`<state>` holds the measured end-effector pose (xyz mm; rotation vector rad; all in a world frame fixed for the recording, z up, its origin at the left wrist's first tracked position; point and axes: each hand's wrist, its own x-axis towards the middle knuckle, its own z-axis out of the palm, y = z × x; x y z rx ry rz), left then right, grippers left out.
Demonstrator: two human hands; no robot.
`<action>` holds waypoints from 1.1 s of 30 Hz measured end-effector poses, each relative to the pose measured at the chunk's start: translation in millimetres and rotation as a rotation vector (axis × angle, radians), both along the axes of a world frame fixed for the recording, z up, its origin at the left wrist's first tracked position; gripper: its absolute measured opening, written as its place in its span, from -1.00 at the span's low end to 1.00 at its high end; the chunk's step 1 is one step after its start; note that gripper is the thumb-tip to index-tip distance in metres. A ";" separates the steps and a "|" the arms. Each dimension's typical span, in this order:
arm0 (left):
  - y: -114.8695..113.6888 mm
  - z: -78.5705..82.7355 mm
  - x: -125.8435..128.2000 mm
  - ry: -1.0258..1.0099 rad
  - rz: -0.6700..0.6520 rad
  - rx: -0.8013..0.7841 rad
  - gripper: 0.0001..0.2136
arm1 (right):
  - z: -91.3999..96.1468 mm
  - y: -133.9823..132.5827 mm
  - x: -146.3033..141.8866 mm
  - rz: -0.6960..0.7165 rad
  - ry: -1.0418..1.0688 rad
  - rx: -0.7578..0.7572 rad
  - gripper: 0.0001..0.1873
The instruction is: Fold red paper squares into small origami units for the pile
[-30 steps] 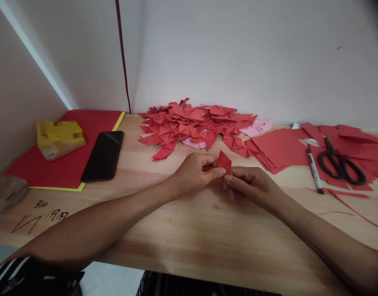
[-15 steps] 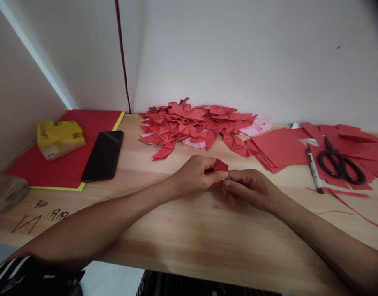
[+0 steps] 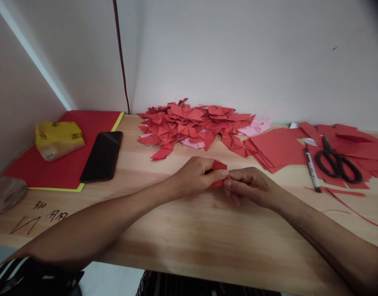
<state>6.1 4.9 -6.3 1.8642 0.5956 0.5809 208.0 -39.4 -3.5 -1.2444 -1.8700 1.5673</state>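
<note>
My left hand [image 3: 195, 174] and my right hand [image 3: 252, 186] meet at the middle of the wooden table [image 3: 189, 242]. Between their fingertips they pinch a small folded red paper piece [image 3: 219, 167], pressed low near the tabletop. Most of the piece is hidden by my fingers. Behind my hands lies a heap of folded red and pink paper pieces [image 3: 195, 125].
A stack of flat red paper squares [image 3: 277, 148] lies to the right, with a marker pen [image 3: 310, 170] and black scissors [image 3: 337, 162] on red offcuts. At the left a black phone [image 3: 102, 155] and a yellow packet [image 3: 58, 137] rest on a red sheet [image 3: 65, 166].
The red piece stood up between my fingers a second ago; now it is folded down flatter and lower, with both hands closed tighter on it.
</note>
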 end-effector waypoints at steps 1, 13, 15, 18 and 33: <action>-0.9 1.1 0.0 0.010 0.000 0.009 -0.67 | 0.4 -0.3 -0.4 0.003 0.001 -0.002 -0.64; 0.0 0.6 -0.6 0.016 -0.043 -0.044 -0.74 | -0.7 2.7 7.4 0.117 0.021 -0.123 -0.69; -2.0 1.8 -0.6 0.025 -0.046 -0.021 -0.73 | 0.8 2.6 7.6 0.151 0.006 -0.129 -0.72; -5.5 2.7 0.2 -0.001 -0.029 -0.027 -0.69 | 5.2 1.3 5.8 0.142 -0.008 -0.114 -0.72; -5.0 2.2 1.4 0.039 0.036 0.031 -0.68 | -8.0 6.5 7.6 0.119 0.067 -0.009 -0.63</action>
